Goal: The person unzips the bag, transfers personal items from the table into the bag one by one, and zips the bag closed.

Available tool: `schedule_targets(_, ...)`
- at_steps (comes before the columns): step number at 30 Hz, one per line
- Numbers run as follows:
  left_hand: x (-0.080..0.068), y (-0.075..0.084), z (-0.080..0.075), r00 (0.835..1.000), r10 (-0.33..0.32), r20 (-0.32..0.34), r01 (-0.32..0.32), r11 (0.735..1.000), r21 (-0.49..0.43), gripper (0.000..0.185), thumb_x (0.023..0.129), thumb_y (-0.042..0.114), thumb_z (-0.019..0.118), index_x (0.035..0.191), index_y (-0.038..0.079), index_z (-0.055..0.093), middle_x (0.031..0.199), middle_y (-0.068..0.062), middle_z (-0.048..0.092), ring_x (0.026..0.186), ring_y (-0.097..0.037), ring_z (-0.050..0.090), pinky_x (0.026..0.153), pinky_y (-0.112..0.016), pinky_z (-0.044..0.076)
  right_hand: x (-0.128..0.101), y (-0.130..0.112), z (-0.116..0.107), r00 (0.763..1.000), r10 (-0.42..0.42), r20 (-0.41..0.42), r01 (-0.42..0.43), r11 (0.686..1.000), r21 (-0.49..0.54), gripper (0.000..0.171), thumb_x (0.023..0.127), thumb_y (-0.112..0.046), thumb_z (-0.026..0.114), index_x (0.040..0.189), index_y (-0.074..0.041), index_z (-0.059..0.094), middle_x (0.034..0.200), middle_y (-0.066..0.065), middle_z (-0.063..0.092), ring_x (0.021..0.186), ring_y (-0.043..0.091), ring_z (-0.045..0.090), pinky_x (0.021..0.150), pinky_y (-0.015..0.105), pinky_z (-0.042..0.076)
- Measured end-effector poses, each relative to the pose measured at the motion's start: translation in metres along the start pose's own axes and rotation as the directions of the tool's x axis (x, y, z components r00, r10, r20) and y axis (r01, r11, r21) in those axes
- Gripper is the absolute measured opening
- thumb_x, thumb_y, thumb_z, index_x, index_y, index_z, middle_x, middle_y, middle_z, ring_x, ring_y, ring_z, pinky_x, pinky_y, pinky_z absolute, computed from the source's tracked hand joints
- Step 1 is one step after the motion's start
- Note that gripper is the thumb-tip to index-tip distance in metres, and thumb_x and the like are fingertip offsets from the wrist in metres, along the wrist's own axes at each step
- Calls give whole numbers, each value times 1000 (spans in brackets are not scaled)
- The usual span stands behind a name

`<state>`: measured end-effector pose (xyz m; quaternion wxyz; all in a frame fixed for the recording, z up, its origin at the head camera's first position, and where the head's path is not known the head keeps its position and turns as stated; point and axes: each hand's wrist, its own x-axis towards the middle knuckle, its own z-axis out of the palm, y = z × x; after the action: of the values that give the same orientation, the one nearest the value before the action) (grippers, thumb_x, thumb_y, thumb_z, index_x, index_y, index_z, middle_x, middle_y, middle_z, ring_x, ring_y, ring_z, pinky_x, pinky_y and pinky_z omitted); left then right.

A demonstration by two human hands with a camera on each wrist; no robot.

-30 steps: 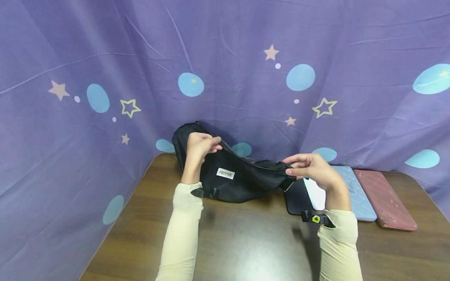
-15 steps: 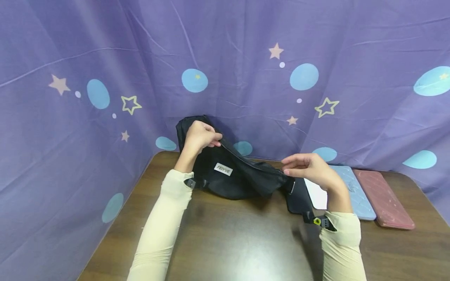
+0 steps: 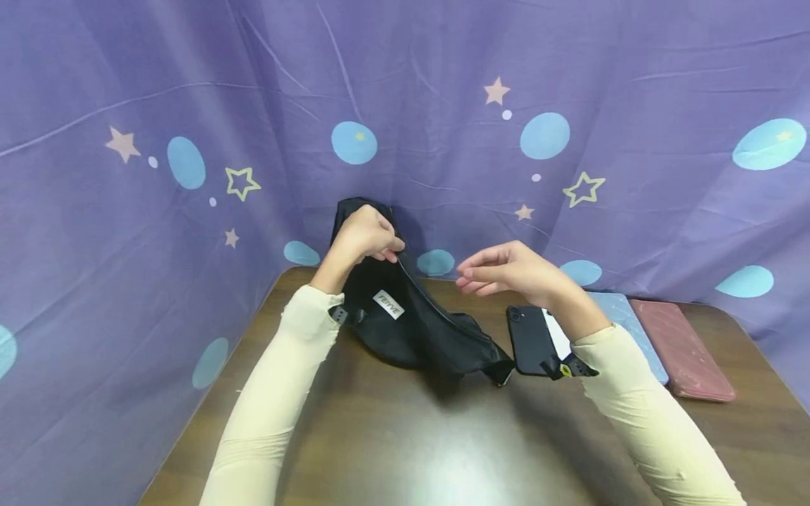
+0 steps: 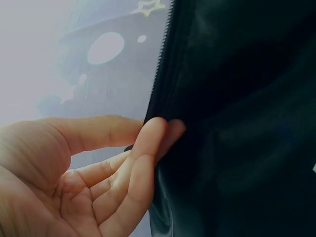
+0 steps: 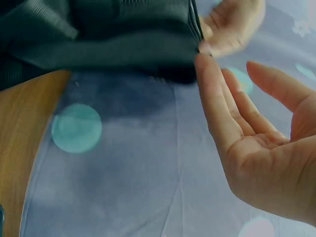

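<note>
A black zippered bag (image 3: 418, 337) with a white FEIYVE label (image 3: 388, 304) hangs tilted, its lower right end near the table. My left hand (image 3: 370, 235) pinches the bag's zipper edge near the top. In the left wrist view that hand (image 4: 108, 177) has thumb and fingers on either side of the edge, beside the zipper teeth (image 4: 163, 59). To the right of the bag, my right hand (image 3: 500, 270) is raised apart from it in the head view, holding nothing. Its fingers (image 5: 217, 98) are nearly straight in the right wrist view, with the thumb apart.
On the wooden table (image 3: 392, 443) at the right lie a black phone (image 3: 530, 341), a white flat item (image 3: 558, 337), a light blue quilted wallet (image 3: 633, 330) and a pink quilted wallet (image 3: 686, 351). A purple patterned curtain (image 3: 430, 126) closes off the back and left.
My right hand has let go of the bag's right end and moved left and up. That end has dropped, uncovering the phone. My left hand keeps its pinch and has risen slightly.
</note>
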<state>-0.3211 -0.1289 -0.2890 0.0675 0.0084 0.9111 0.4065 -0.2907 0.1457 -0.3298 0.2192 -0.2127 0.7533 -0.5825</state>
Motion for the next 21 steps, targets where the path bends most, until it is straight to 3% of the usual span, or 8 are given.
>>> schedule_targets(5, 1, 5, 21, 1000, 0, -11, 1, 1000, 28, 14, 88, 11, 78, 76, 9, 70, 71, -8, 76, 75, -21, 78, 64, -26, 62, 17, -7, 13, 996, 91, 21, -93, 991, 94, 38, 105, -10, 55, 136, 12, 55, 118, 18, 74, 109, 25, 73, 99, 40, 59)
schedule_targets(9, 5, 3, 36, 1000, -10, 2, 10, 999, -38, 15, 88, 6, 77, 76, 6, 69, 70, -10, 75, 66, -19, 77, 67, -29, 64, 29, -3, 28, 980, 200, 20, -201, 973, 113, 41, 106, -9, 51, 141, 12, 50, 126, 20, 70, 106, 18, 71, 108, 48, 52)
schedule_targets(12, 5, 6, 40, 1000, -14, 15, 15, 998, -61, 15, 87, 3, 76, 74, 3, 69, 62, -6, 70, 58, -15, 73, 68, -31, 65, 33, 0, 41, 970, 244, 18, -244, 961, 134, 42, 104, -8, 54, 141, 12, 51, 117, 13, 72, 101, 16, 71, 108, 49, 52)
schedule_targets(18, -1, 24, 35, 999, -21, 42, 15, 990, 144, 12, 87, 13, 77, 79, 3, 77, 64, -5, 74, 75, -22, 78, 68, -37, 64, 35, -2, 58, 968, 252, -1, -238, 917, 320, 27, 103, -7, 57, 125, 8, 60, 98, 6, 70, 90, 15, 71, 97, 35, 60)
schedule_targets(21, 0, 31, 34, 996, -46, 78, 33, 986, 164, 11, 88, 12, 77, 84, 2, 77, 77, -10, 78, 77, -23, 78, 68, -35, 64, 35, -3, 62, 961, 274, -22, -241, 879, 411, 16, 103, -6, 56, 114, 3, 64, 95, 5, 67, 88, 15, 70, 89, 28, 61)
